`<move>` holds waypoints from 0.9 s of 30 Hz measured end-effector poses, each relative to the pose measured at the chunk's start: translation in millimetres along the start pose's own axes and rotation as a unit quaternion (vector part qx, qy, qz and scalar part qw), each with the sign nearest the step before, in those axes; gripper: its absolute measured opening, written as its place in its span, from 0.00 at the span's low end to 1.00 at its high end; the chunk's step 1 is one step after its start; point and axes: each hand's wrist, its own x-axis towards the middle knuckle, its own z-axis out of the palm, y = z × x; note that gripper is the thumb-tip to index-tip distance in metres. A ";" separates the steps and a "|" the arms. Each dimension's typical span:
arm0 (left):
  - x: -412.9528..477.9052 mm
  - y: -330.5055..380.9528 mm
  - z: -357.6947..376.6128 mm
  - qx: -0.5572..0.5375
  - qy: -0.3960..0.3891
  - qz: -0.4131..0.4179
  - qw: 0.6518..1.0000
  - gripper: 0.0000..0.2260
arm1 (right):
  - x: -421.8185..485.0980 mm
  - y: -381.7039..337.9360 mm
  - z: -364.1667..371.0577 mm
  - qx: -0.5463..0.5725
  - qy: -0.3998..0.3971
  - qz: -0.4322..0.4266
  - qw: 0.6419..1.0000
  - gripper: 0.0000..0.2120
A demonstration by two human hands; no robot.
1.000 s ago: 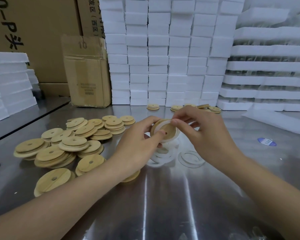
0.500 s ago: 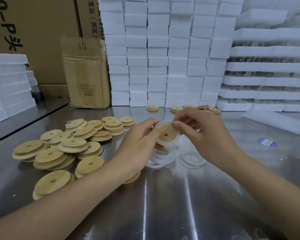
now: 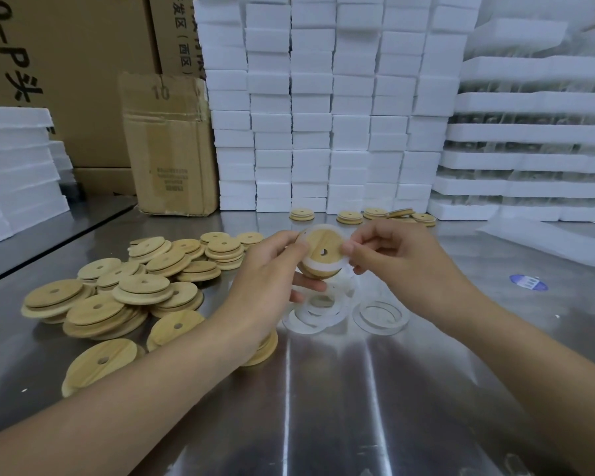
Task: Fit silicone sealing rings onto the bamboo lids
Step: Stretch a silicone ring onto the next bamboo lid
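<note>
My left grip [image 3: 268,269] and right grip [image 3: 402,266] are both pinching one bamboo lid [image 3: 323,250], sealing ring [image 3: 320,268] looks nearly seated. Big lid pile [image 3: 124,297] left, I reckon.

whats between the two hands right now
In the head view, a bamboo lid with a white silicone ring around its rim, held by the left hand and the right hand.

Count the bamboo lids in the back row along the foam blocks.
5 visible: one bamboo lid sits alone at left; four more cluster to its right. Some look stacked, so others may be hidden.
</note>
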 end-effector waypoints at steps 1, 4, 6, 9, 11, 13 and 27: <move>0.3 -0.1 -0.3 -0.006 0.003 0.001 1.000 0.12 | -0.8 0.1 0.7 0.007 -0.012 0.015 1.000 0.07; 0.9 -2.7 -0.6 -0.030 0.017 0.001 0.999 0.12 | -2.3 -0.6 2.9 0.028 -0.041 0.054 0.997 0.09; 1.6 -5.1 -0.1 -0.054 0.023 -0.006 0.998 0.12 | -1.8 -2.5 1.4 0.034 -0.052 0.070 0.996 0.10; 4.0 -7.7 -0.9 -0.098 0.025 -0.019 0.995 0.13 | -0.8 -6.7 -1.7 0.033 -0.067 0.082 0.994 0.10; 5.0 -9.2 -1.3 -0.121 0.023 -0.023 0.992 0.13 | -1.0 -7.5 -2.7 0.032 -0.079 0.087 0.993 0.11; 5.1 -10.6 -1.3 -0.120 0.019 -0.024 0.992 0.13 | -2.1 -7.6 -3.5 0.030 -0.089 0.089 0.992 0.11; 4.8 -2.9 -4.1 0.037 -0.026 0.076 0.996 0.11 | -6.4 -5.9 7.3 0.030 -0.063 0.096 0.993 0.04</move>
